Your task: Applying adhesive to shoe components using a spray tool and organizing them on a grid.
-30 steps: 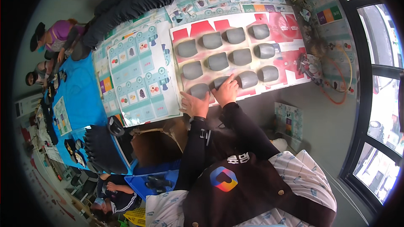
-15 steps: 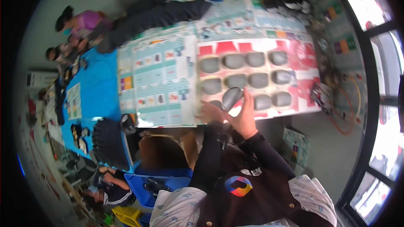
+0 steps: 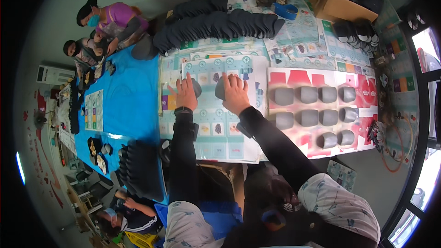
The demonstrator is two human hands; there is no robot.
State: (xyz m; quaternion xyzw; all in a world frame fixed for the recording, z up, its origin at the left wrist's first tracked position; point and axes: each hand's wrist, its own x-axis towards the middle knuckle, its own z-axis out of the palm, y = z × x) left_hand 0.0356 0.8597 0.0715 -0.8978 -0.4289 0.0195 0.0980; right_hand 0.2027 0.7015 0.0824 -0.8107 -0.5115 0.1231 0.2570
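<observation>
10 grey pieces (image 3: 328, 117) lie on the red and white board (image 3: 296, 143), in rows of 4, 4 and 2. Another 2 are at the printed sheet, off that board, so the work looks only partly done, with 10 pieces seemingly left. The left piece (image 3: 197, 88) sits just right of the left hand's (image 3: 186, 96) spread fingers, touching them; the right piece (image 3: 220, 89) lies partly under the right hand's (image 3: 236, 95) extended fingers. Whether either hand grips or merely presses cannot be told.
</observation>
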